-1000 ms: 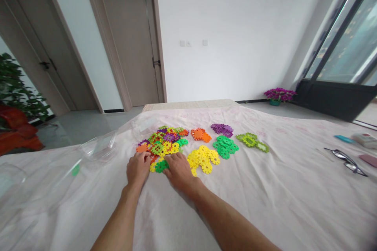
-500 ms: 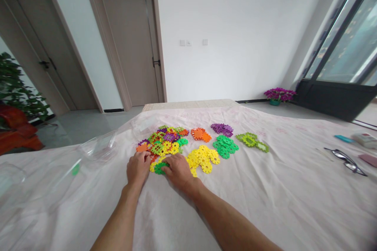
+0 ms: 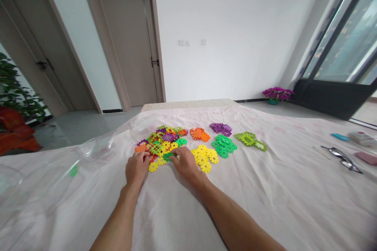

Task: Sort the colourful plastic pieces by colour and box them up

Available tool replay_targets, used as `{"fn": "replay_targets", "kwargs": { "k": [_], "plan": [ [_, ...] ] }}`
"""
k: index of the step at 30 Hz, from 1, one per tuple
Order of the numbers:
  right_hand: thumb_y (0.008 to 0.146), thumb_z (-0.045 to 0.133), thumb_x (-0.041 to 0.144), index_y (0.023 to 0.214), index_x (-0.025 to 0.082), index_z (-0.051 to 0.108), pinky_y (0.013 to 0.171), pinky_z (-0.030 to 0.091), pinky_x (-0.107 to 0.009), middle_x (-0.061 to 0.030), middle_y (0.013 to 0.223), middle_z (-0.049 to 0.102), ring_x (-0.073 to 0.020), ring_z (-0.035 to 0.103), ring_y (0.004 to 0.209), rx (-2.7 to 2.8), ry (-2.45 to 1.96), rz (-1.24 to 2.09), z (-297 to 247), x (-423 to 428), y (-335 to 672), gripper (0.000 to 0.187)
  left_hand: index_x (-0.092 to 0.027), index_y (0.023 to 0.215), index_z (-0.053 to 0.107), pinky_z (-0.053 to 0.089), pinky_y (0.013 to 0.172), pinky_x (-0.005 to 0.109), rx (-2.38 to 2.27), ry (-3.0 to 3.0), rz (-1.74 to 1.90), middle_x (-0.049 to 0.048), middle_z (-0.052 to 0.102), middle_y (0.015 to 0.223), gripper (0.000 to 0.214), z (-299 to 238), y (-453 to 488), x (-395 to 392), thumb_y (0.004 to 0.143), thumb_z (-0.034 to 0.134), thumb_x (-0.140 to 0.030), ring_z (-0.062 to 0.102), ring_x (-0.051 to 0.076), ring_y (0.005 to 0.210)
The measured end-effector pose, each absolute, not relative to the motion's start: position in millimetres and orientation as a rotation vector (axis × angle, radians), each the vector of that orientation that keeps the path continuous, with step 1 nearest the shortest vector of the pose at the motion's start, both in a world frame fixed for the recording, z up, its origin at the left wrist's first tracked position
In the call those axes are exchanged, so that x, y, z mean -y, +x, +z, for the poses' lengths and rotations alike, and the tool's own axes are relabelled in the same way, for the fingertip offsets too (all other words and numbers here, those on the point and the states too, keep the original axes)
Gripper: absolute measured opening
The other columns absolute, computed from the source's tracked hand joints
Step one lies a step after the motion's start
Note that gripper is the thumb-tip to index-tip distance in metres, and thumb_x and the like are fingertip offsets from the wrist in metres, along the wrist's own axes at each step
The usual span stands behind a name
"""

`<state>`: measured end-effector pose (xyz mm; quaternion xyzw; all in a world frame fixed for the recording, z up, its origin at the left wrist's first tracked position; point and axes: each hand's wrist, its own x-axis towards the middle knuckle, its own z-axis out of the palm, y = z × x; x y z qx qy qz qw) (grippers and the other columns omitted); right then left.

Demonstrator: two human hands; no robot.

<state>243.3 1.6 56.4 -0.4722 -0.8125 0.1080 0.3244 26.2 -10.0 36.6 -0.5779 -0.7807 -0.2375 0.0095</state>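
My right hand (image 3: 186,163) pinches a green flower-shaped plastic disc (image 3: 167,157) between thumb and fingers, just left of the yellow disc pile (image 3: 204,157). My left hand (image 3: 137,166) rests at the near left edge of a mixed pile of interlocking plastic pieces (image 3: 165,137). Its fingers are curled together beside an orange piece (image 3: 141,148); whether they hold anything is hidden. Loose yellow discs (image 3: 153,166) lie between the two hands. Sorted by colour, an orange group (image 3: 198,133), a purple group (image 3: 220,128), a green group (image 3: 224,146) and a lime group (image 3: 250,140) lie beyond and to the right.
Clear plastic containers (image 3: 96,147) stand on the left of the pale tablecloth (image 3: 265,200). Eyeglasses (image 3: 343,159), a blue item (image 3: 340,137), a whitish object (image 3: 363,138) and a reddish flat piece (image 3: 366,158) lie at the far right.
My right hand has moved right and slightly away from me, carrying the green disc off the near yellow discs. The left hand stays about where it was.
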Motion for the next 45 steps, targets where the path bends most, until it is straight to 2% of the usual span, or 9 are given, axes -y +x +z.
{"fn": "replay_targets", "kwargs": {
  "k": [17, 26, 45],
  "plan": [
    [0.091, 0.053, 0.035, 0.097, 0.022, 0.072, 0.076, 0.042, -0.028, -0.0027, 0.091, 0.071, -0.0183, 0.062, 0.086, 1.661, -1.549, 0.147, 63, -48, 321, 0.024, -0.027, 0.104, 0.073, 0.048, 0.084, 0.036, 2.461, -1.819, -0.697, 0.0067, 0.069, 0.117, 0.031, 32, 22, 5, 0.091, 0.045, -0.034, 0.063, 0.026, 0.101],
    [0.088, 0.058, 0.038, 0.099, 0.025, 0.074, 0.068, 0.039, -0.025, -0.001, 0.088, 0.071, -0.0179, 0.063, 0.082, 1.466, -1.787, 0.156, 70, -51, 345, 0.023, -0.028, 0.104, 0.074, 0.047, 0.084, 0.035, 2.448, -1.815, -0.67, 0.0066, 0.069, 0.115, 0.032, 30, 21, 5, 0.092, 0.044, -0.034, 0.063, 0.026, 0.1],
    [0.088, 0.056, 0.039, 0.104, 0.027, 0.074, 0.068, 0.039, -0.027, -0.0016, 0.092, 0.074, -0.0197, 0.065, 0.085, 1.35, -1.891, 0.212, 66, -54, 368, 0.027, -0.028, 0.102, 0.074, 0.047, 0.081, 0.034, 2.413, -1.815, -0.706, 0.0065, 0.07, 0.111, 0.031, 30, 21, 6, 0.091, 0.045, -0.034, 0.063, 0.025, 0.096]
  ]
}}
